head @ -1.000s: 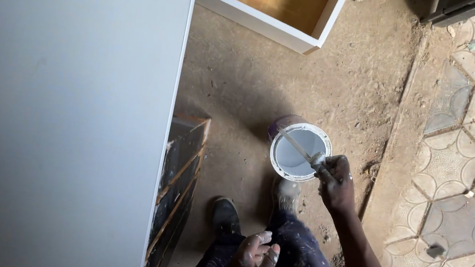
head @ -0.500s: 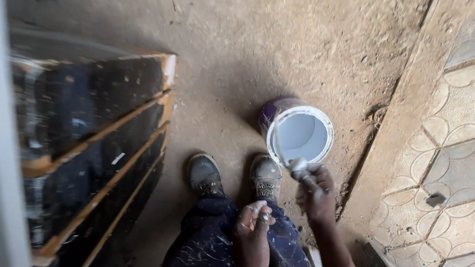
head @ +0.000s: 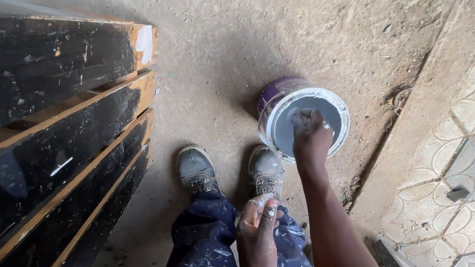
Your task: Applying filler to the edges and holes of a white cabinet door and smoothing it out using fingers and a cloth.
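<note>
— Where is the right hand (head: pixel 310 137)?
— Reaching over the open paint tin (head: pixel 301 122), which stands on the dirt floor (head: pixel 224 42) just ahead of the right shoe (head: pixel 266 169). The fingers are curled, but I cannot tell what they grip.
— And the left hand (head: pixel 258 237)?
— Resting on the paint-spattered trousers (head: pixel 206 249) at the knee, fingers loosely together, holding nothing. Black boards (head: pixel 41 129) lie stacked at the left.
</note>
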